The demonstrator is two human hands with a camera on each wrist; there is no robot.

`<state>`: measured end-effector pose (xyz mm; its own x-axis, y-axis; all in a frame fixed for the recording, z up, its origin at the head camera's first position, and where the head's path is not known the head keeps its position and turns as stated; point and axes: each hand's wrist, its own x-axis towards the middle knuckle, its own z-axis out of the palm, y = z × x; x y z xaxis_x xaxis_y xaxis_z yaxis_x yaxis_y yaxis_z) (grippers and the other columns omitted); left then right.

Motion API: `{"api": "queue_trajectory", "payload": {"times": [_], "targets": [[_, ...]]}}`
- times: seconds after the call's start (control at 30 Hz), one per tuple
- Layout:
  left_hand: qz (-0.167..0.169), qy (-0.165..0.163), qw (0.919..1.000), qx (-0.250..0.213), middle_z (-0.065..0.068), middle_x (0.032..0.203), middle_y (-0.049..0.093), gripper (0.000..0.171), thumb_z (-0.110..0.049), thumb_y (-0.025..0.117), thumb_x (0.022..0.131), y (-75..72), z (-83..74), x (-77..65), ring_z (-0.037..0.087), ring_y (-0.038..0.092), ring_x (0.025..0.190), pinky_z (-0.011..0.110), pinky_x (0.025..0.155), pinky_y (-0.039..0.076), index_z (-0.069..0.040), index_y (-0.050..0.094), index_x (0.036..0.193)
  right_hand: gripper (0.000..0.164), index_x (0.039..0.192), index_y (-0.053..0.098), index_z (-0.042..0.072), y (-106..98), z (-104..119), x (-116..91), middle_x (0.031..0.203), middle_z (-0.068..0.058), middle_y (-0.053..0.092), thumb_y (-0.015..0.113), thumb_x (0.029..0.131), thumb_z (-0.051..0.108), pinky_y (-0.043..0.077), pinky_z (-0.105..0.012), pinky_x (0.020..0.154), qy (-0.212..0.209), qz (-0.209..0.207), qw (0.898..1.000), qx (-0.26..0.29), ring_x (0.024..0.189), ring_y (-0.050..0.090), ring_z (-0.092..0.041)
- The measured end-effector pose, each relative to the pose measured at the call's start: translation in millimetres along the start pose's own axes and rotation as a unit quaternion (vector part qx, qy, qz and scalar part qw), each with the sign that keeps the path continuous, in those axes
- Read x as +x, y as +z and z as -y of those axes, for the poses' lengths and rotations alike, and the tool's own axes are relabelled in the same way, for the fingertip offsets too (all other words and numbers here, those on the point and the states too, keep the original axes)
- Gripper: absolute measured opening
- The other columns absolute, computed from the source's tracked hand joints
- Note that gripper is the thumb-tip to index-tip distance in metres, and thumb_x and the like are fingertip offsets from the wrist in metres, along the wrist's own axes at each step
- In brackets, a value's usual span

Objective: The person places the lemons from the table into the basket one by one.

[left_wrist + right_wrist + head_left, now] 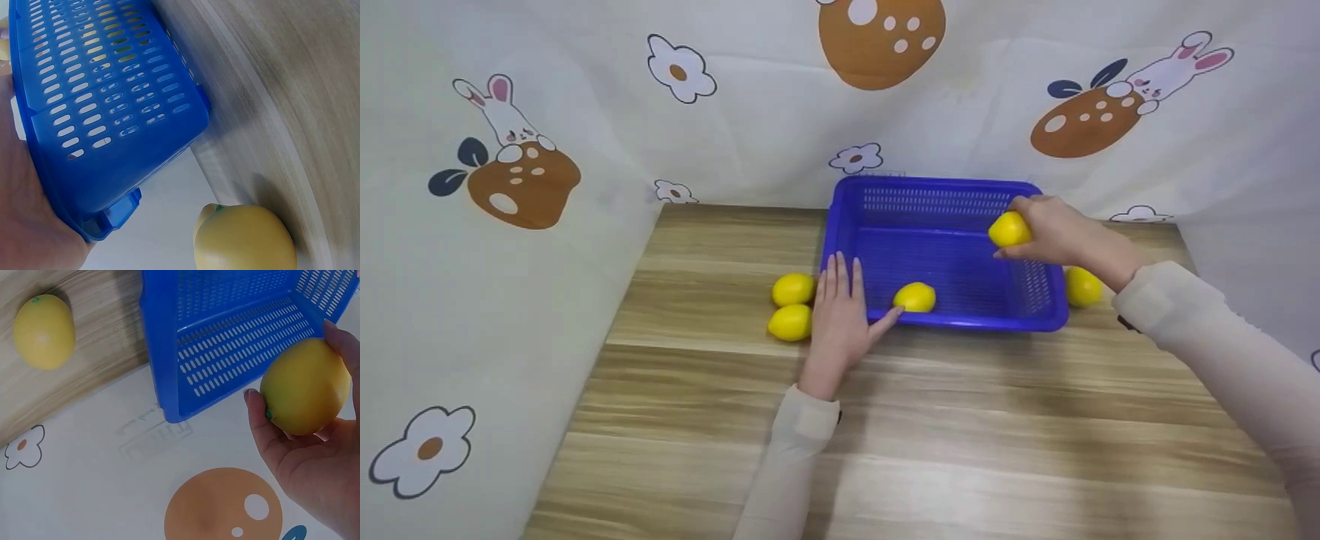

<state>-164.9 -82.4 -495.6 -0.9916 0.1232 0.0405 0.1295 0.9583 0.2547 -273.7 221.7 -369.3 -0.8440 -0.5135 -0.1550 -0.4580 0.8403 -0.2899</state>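
Above the right part of a blue plastic basket (982,322), my right hand (1057,232) holds a yellow lemon (1009,229). The right wrist view shows thumb and fingers curled round that lemon (306,385), its green tip visible. My left hand (841,322) rests at the basket's front left corner, its fingers straight along the left rim and the thumb stretched toward the front rim. Another lemon (916,297) lies inside the basket near the front wall, close to the left thumb.
Two lemons, a rear one (793,289) and a front one (790,322), lie on the wooden table (960,442) left of the basket. One more lemon (1084,287) sits just right of it. A patterned cloth (765,112) hangs behind and at the sides.
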Motion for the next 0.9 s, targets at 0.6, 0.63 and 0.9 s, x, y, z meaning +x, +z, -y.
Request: {"api": "queue_trajectory", "payload": {"times": [0.6, 0.63, 0.9], "targets": [[0.005, 0.002, 1.0, -0.002, 0.029, 0.173, 0.011, 0.105, -0.076, 0.043, 0.1, 1.4, -1.2, -0.8, 0.039, 0.009, 0.163, 0.048, 0.134, 0.008, 0.002, 0.021, 0.166, 0.071, 0.135, 0.051, -0.012, -0.2, 3.6, 11.8, 0.12, -0.03, 0.063, 0.082, 0.092, 0.035, 0.06, -0.053, 0.085, 0.005, 0.009, 1.0, 0.004, 0.1, 0.061, -0.041], [0.006, 0.002, 1.0, -0.001, 0.029, 0.173, 0.011, 0.105, -0.076, 0.043, 0.1, 1.1, -1.2, -0.7, 0.039, 0.009, 0.163, 0.047, 0.134, 0.008, 0.002, 0.021, 0.166, 0.074, 0.138, 0.05, -0.012, -0.3, 3.1, 12.0, 0.124, -0.032, 0.062, 0.082, 0.092, 0.036, 0.059, -0.055, 0.089, 0.006, 0.008, 1.0, 0.008, 0.103, 0.06, -0.043], [0.009, 0.002, 1.0, -0.001, 0.03, 0.173, 0.011, 0.104, -0.076, 0.043, 0.101, -1.2, 1.1, -0.1, 0.04, 0.009, 0.163, 0.048, 0.134, 0.008, 0.002, 0.021, 0.166, 0.104, 0.158, 0.031, -0.009, -0.4, -2.3, 10.9, 0.157, -0.042, 0.036, 0.079, 0.091, 0.054, 0.033, -0.07, 0.119, 0.037, 0.014, 0.997, 0.061, 0.144, 0.038, -0.057]]}}
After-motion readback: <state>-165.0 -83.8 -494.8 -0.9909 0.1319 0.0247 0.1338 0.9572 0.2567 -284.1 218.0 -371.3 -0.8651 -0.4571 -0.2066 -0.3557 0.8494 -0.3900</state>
